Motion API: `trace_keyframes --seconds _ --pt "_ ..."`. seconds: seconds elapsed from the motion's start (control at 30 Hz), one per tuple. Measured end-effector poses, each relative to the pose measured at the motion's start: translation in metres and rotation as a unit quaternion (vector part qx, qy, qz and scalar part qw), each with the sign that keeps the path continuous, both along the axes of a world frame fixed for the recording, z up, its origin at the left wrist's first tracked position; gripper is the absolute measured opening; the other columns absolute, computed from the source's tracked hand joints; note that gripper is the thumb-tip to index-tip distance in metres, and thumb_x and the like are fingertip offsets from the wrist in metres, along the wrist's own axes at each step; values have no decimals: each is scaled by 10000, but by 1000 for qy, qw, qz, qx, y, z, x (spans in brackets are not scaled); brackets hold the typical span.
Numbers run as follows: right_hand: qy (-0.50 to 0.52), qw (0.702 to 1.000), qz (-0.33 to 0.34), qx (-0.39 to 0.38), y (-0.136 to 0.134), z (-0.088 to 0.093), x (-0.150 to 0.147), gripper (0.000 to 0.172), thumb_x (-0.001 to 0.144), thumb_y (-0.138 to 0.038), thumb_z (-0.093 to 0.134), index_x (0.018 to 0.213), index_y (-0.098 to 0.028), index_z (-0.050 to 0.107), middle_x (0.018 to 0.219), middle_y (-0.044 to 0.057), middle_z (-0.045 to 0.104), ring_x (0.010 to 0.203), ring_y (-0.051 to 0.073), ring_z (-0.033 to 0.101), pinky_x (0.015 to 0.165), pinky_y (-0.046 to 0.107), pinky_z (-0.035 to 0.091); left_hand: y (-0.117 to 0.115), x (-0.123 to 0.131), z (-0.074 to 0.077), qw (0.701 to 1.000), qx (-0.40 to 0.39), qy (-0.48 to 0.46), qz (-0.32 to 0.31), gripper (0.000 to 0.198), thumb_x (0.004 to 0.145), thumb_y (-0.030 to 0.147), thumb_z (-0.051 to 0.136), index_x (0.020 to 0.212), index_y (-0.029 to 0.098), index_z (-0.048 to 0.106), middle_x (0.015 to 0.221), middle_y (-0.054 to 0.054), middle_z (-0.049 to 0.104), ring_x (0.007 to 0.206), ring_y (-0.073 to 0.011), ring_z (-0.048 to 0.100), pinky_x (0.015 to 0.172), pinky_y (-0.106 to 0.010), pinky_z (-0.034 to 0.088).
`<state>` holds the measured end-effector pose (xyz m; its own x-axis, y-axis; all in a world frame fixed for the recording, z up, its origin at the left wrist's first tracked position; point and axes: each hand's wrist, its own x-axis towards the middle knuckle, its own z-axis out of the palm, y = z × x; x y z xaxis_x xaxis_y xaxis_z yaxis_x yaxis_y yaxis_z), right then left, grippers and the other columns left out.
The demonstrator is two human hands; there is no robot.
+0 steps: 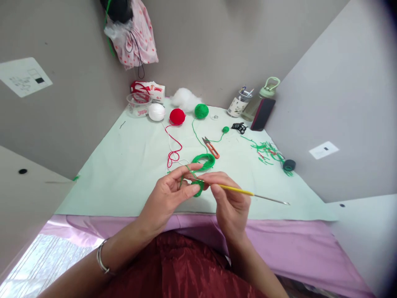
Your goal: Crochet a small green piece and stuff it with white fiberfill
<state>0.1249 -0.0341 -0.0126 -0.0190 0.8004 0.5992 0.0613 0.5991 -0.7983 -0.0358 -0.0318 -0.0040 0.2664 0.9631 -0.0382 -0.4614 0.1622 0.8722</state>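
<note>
Your left hand (pixel 166 192) pinches the small green piece (pixel 197 190), your right hand (pixel 232 203) grips the yellow-handled hook (pixel 237 190); now tension that green strand (pixel 190 171) lightly, evenly!

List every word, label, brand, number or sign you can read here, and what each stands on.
None reads clearly.
Left wall sticker: printed lines, too blurred.
Right wall sticker: dark mark, too small.
Box: printed marks, too small.
Clear tub: red marks, blurred.
Pen cup: label print, too small.
</note>
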Motion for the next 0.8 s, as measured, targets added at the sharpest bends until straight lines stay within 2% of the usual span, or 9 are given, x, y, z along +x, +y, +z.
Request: trace_keyframes --seconds 0.1,0.17,0.33,0.43,0.5,0.63,0.7,0.8 --pt "-14 1000 -11 13 -3 -2 1 223 1021 -177 642 1096 -293 816 994 44 792 966 199 718 836 358 575 0 0 1 1000 -14 -1 -3 514 814 247 868 1317 287 766 912 -12 699 908 -161 594 858 -274 473" --pt "17 1000 4 -3 -3 -1 3 200 1021 -204 649 1074 -289 822 972 43 780 900 187 717 797 348 580 2 -3 3 999 -37 -10 -17 550 811 254 858 1349 279 748 906 -8 678 884 -151 576 843 -267 456" --pt "187 971 66 -134 7 3 8 169 986 -340 711 902 -236 813 820 19 730 601 124 644 576 276 545 6 -9 6 990 -87 -59 -97 497 776 272 818 1270 230 791 880 -18 624 775 -122 493 701 -236 390" --pt "225 950 99 -190 11 3 7 191 944 -391 762 843 -233 800 763 2 714 538 101 592 522 244 501 5 -8 4 990 -70 -72 -96 434 767 266 811 1199 219 817 873 -14 604 751 -114 479 702 -235 397" --pt "206 957 95 -180 9 1 5 180 963 -393 741 872 -253 807 805 9 736 604 117 627 564 253 516 2 -5 1 997 -34 -39 -60 424 793 252 817 1217 240 805 884 -10 607 801 -126 516 773 -246 429" --pt "67 996 10 -65 1 -4 0 149 1010 -286 683 995 -293 831 956 39 800 941 194 714 824 334 569 -2 0 -5 999 23 44 -7 406 869 252 819 1268 307 772 889 9 613 870 -136 557 852 -262 441" --pt "47 998 -19 -41 -2 -5 -1 174 1019 -252 666 1025 -307 830 958 30 803 911 187 704 804 329 561 -3 1 -7 998 30 54 1 368 891 274 814 1254 320 778 898 13 627 865 -131 571 854 -264 445" --pt "72 995 -19 -68 -2 -5 -1 173 1025 -255 659 1019 -303 825 910 14 786 764 152 656 701 296 534 -2 0 -7 999 31 27 -2 358 910 305 805 1265 330 777 916 7 651 881 -139 611 873 -280 472"
